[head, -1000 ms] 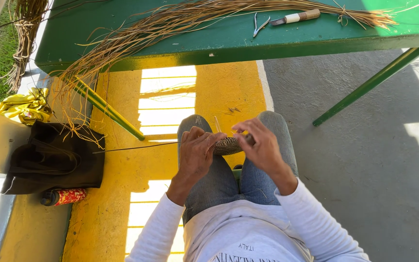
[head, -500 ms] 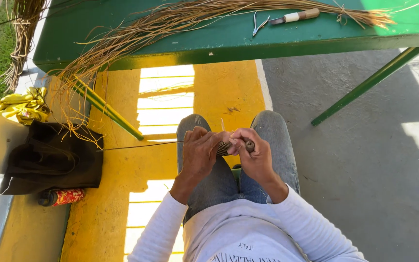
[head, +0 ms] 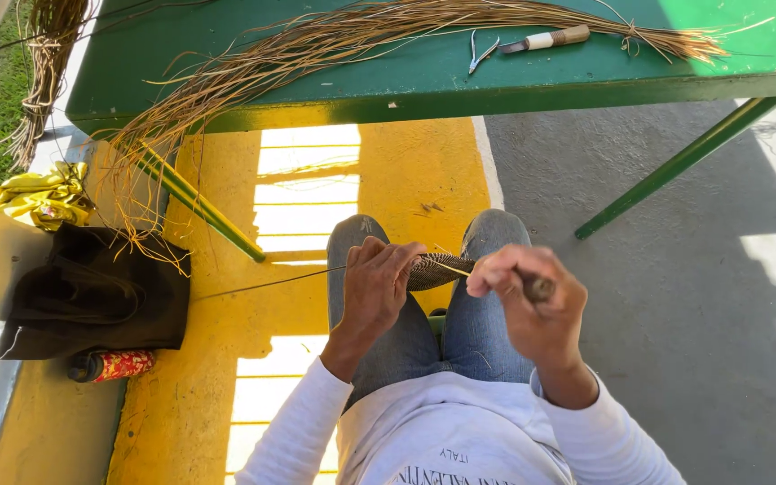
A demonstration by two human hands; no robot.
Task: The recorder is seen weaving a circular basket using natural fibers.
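The left hand [head: 379,283] grasps a small woven piece [head: 437,269], dark with light stripes, and holds it above the knees, between both hands. The right hand [head: 532,301] is clenched around a tool with a wooden handle [head: 539,288], just beside the woven piece. One thin strand [head: 262,285] goes from the piece to the left, over the yellow floor [head: 199,422]. In front stands a green worktop [head: 406,81], and on it lie a long bundle of dry fibres [head: 334,40], a small metal clipper [head: 480,51] and a knife [head: 545,39]. On the left are a black bag [head: 92,292], a red can [head: 114,365] and a yellow cloth [head: 42,193].
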